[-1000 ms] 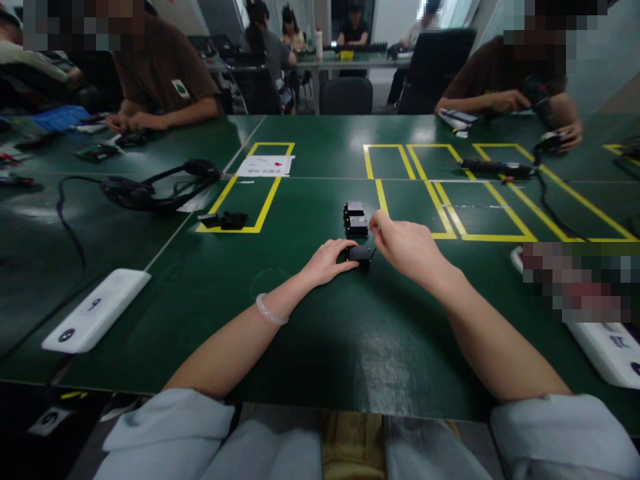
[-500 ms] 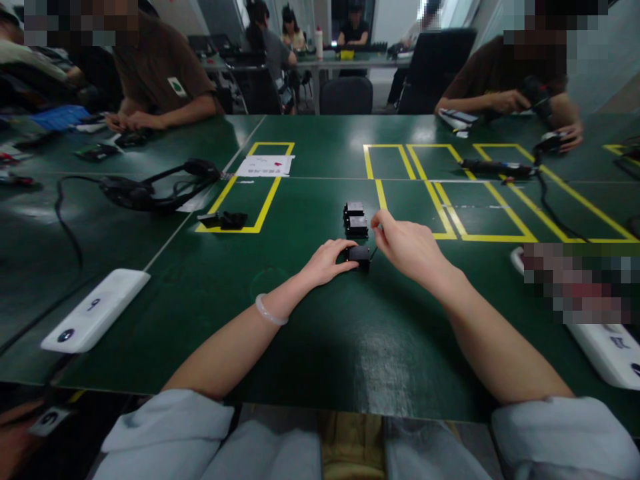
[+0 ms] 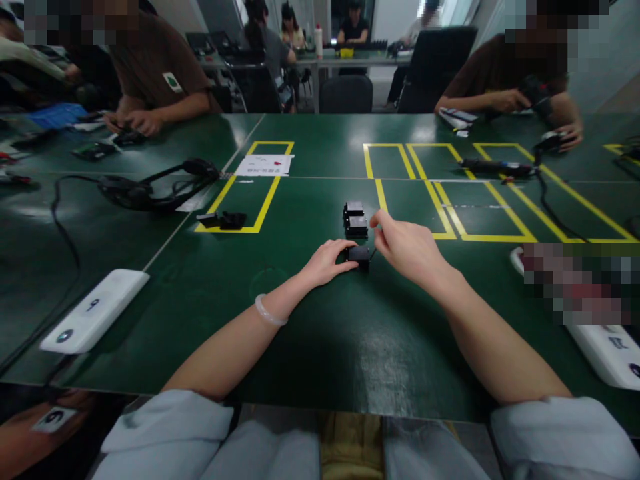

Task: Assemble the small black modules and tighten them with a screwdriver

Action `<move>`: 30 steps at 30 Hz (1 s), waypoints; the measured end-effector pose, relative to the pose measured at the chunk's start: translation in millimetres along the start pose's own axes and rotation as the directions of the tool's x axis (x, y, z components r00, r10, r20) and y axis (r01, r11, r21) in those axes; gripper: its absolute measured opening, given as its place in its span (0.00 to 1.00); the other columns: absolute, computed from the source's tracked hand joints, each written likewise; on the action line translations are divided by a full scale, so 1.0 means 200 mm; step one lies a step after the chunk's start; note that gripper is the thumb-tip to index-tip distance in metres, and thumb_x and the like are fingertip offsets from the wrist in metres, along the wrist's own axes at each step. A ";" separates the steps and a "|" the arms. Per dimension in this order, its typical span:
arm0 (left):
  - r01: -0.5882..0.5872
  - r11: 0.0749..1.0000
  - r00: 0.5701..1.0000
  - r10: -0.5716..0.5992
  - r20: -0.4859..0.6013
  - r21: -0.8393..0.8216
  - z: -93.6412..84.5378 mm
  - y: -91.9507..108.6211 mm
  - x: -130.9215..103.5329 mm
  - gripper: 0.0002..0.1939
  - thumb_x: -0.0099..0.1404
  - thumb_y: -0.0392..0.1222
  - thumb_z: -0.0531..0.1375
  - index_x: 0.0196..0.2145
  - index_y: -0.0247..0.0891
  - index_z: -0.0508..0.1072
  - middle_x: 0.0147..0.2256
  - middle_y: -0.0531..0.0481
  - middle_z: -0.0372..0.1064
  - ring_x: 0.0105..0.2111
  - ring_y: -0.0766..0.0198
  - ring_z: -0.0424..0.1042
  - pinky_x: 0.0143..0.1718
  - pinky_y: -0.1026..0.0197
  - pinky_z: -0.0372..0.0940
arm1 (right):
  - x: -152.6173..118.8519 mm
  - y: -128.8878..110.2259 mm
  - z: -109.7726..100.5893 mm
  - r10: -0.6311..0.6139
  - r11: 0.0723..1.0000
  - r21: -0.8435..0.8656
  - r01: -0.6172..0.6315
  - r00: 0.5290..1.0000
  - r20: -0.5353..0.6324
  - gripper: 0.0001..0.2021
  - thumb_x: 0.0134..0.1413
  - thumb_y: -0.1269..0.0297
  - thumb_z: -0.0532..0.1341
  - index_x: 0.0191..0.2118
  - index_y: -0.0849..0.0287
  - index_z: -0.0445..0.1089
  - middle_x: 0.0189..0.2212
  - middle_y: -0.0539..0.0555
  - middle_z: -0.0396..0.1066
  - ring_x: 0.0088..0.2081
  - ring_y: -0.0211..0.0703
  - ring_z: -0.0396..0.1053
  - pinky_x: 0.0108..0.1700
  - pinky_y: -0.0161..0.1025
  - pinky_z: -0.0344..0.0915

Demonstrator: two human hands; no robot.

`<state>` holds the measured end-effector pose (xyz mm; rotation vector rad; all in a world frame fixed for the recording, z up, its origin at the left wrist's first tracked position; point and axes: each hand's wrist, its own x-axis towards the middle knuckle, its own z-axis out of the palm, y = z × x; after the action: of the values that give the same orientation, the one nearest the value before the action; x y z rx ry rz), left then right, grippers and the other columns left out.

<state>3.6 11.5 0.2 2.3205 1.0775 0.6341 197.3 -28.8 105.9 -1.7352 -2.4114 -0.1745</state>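
Note:
My left hand [image 3: 326, 263] rests on the table with its thumb and fingers closed round the left end of a small black rectangular block [image 3: 359, 255]. To the right of that block is my right hand [image 3: 411, 248], its fingertips pinched together. A thin dark rod [image 3: 373, 253] shows between those fingertips and the block's right side; its upper part is hidden by the fingers. Just beyond the held block, two similar black blocks with grey tops stand close together, the nearer block [image 3: 357, 225] in front of the farther block [image 3: 355, 207].
Yellow tape outlines [image 3: 445, 210] mark the green table [image 3: 300, 347]. A black head strap [image 3: 150, 190] and small black parts [image 3: 225, 220] lie left. White power banks [image 3: 95, 310] lie on both sides. A black electric screwdriver [image 3: 495, 168] lies far right. Co-workers sit opposite.
My hands and the blocks look the same. At the lower left, another person's arm with a number tag has shifted into fuller view. The co-worker opposite on the left has moved their hands slightly.

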 end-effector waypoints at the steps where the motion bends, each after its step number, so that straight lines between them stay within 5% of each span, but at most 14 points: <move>1: 0.000 1.000 1.000 0.000 0.001 0.001 0.00 0.00 0.00 0.21 0.65 0.51 0.60 0.53 0.41 0.67 0.51 0.48 0.68 0.49 0.54 0.65 0.53 0.54 0.59 | 0.00 0.00 0.00 0.004 1.000 -0.010 -0.004 1.000 -0.002 0.15 0.64 0.63 0.43 0.48 0.56 0.63 0.33 0.53 0.76 0.29 0.42 0.70 0.26 0.36 0.43; 5: -0.002 1.000 1.000 0.002 0.006 -0.003 0.00 -0.01 0.00 0.21 0.65 0.51 0.60 0.53 0.41 0.66 0.51 0.48 0.68 0.50 0.54 0.65 0.53 0.54 0.59 | 0.00 0.00 0.01 0.028 0.996 -0.084 -0.027 1.000 0.007 0.17 0.66 0.58 0.42 0.46 0.57 0.64 0.28 0.54 0.75 0.27 0.43 0.70 0.26 0.37 0.41; 12: -0.007 1.000 1.000 0.007 -0.006 0.006 0.00 -0.01 0.00 0.21 0.65 0.51 0.60 0.53 0.41 0.66 0.51 0.49 0.68 0.49 0.54 0.65 0.52 0.54 0.60 | -0.01 0.00 0.02 -0.005 1.000 -0.024 0.004 1.000 -0.024 0.15 0.62 0.64 0.45 0.50 0.58 0.62 0.30 0.53 0.75 0.27 0.40 0.69 0.26 0.36 0.42; 19: -0.011 1.000 1.000 0.011 0.000 -0.001 0.00 -0.01 0.00 0.21 0.65 0.50 0.60 0.52 0.41 0.66 0.50 0.49 0.68 0.49 0.55 0.65 0.51 0.54 0.59 | 0.00 0.00 0.03 0.006 0.998 -0.063 -0.007 1.000 -0.020 0.16 0.65 0.58 0.42 0.46 0.57 0.64 0.28 0.53 0.75 0.27 0.43 0.70 0.26 0.37 0.42; 30: -0.006 1.000 1.000 0.006 -0.009 0.009 0.00 -0.01 0.00 0.21 0.65 0.51 0.60 0.52 0.42 0.66 0.50 0.49 0.68 0.49 0.55 0.65 0.51 0.54 0.60 | -0.01 -0.01 0.01 0.002 0.999 -0.052 -0.002 1.000 -0.004 0.15 0.63 0.62 0.44 0.48 0.58 0.62 0.32 0.54 0.76 0.29 0.44 0.70 0.29 0.37 0.46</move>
<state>2.5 12.1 -1.2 2.3314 1.0796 0.6442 196.1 -30.1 104.2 -1.7570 -2.4229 -0.2431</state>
